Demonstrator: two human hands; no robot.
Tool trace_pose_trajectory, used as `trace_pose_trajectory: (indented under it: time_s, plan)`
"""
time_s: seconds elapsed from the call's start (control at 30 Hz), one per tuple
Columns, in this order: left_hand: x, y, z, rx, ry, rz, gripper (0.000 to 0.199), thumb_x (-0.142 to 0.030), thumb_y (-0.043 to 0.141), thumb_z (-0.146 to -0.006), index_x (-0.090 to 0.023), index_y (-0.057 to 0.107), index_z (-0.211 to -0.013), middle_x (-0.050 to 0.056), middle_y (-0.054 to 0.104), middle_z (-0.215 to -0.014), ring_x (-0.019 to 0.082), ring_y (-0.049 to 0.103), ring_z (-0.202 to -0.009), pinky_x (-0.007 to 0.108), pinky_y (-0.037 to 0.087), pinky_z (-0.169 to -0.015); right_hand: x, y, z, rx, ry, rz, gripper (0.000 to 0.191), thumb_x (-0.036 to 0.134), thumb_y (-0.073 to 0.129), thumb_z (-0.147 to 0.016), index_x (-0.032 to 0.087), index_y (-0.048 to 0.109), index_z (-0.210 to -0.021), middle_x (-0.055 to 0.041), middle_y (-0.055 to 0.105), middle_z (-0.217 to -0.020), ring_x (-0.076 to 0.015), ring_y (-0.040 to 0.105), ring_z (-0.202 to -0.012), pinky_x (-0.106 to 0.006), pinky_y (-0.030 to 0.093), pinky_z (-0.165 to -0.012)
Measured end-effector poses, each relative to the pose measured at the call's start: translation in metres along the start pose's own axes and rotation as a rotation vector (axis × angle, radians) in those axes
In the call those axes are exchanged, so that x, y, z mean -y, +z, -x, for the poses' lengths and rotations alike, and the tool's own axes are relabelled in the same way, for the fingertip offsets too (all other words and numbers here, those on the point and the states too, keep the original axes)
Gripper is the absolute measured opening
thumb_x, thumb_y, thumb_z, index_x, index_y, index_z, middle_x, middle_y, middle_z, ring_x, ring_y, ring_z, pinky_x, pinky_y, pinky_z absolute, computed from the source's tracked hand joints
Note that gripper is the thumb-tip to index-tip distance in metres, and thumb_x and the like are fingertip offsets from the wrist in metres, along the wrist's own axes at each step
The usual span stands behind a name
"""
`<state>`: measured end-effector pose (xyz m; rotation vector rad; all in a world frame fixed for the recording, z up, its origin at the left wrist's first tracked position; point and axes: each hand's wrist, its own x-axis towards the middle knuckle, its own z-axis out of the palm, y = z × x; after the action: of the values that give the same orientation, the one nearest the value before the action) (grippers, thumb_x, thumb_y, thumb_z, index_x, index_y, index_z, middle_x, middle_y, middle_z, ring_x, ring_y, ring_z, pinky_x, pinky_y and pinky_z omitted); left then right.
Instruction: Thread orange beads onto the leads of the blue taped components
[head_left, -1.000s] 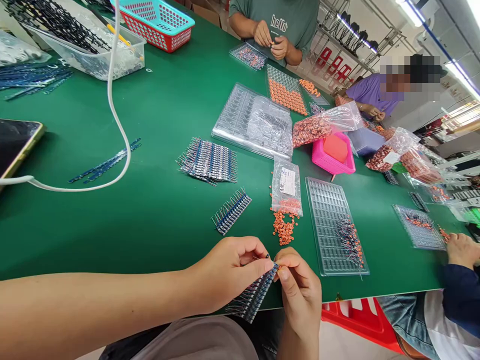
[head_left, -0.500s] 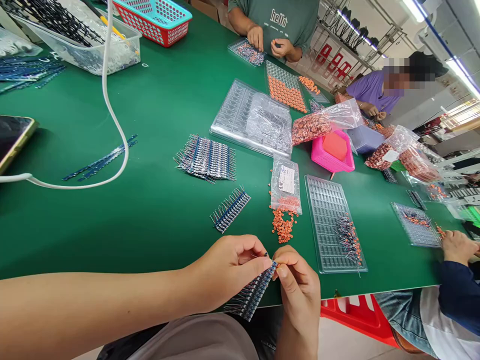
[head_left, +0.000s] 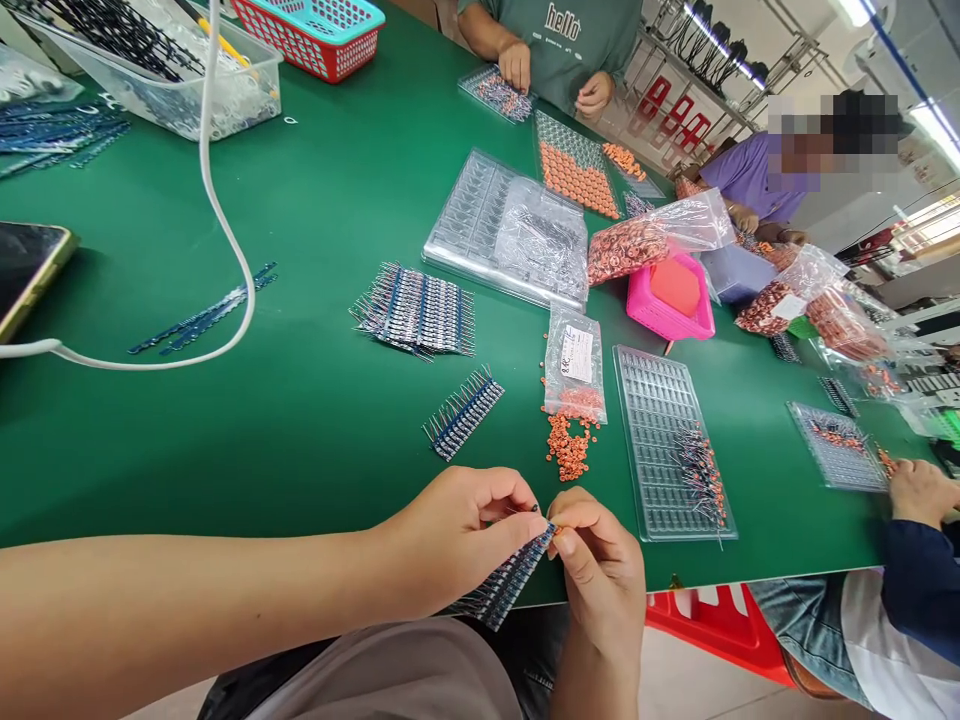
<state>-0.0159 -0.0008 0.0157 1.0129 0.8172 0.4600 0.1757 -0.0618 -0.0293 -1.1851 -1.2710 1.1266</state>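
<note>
My left hand (head_left: 480, 535) pinches the upper end of a strip of small blue circuit boards (head_left: 506, 590) with thin wire leads, which slants down towards my lap. My right hand (head_left: 596, 550) is closed at the same end, finger and thumb pressed on a tiny orange ring-shaped part (head_left: 556, 531) that touches the strip. The fingertips of both hands almost meet, partly hiding that spot. Beyond them lies a heap of loose orange parts (head_left: 570, 450) below a labelled plastic bag (head_left: 576, 360). Another board strip (head_left: 465, 413) and a stack of such strips (head_left: 420, 312) rest on the green table.
Right of my hands stands a clear ribbed tray (head_left: 660, 400) with wired parts. Farther back are a clear tray stack (head_left: 465, 220), a pink basket (head_left: 671, 305) and bags of orange parts (head_left: 630, 250). A white cable (head_left: 244, 270) curves across the left. Several co-workers sit around the table.
My hands keep nearly the same grip on the strip and the orange part. The co-worker across the table has moved one hand away from the other. The view has shifted slightly.
</note>
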Motion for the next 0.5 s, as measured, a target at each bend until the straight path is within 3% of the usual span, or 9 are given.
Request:
trace_pose_trajectory:
  time_s: [0.5]
  plan:
    - [-0.0044,-0.0002,0.0028,0.0,-0.028,-0.086,0.024,-0.038,0.061,-0.084,-0.016,0.064,-0.074,-0.006,0.046,-0.059,0.011,0.038,-0.057,0.023,0.031,-0.052,0.005,-0.0039,-0.0048,0.092,0.117,-0.166,0.01,0.033,0.077,-0.087,0.023,0.077,-0.088,-0.0012,0.063,-0.073,-0.0143,0.054,-0.066,-0.027,0.044,-0.06]
